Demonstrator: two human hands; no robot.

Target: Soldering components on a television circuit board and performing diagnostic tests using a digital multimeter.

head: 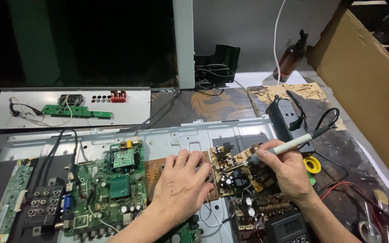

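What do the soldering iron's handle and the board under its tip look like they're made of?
Soldering iron in the right hand: the handle looks like pale matte plastic with a dark rubbery cord end; the tip is metal. The brown board, steadied by the left hand, looks like tan phenolic-type laminate, dull and unglazed, though that's a guess from colour.

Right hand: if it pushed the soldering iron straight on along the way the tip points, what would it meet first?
The right hand aims the soldering iron down-left; its tip would first meet the brown power board, apparently just short of the left hand's fingertips, though depth is unclear.
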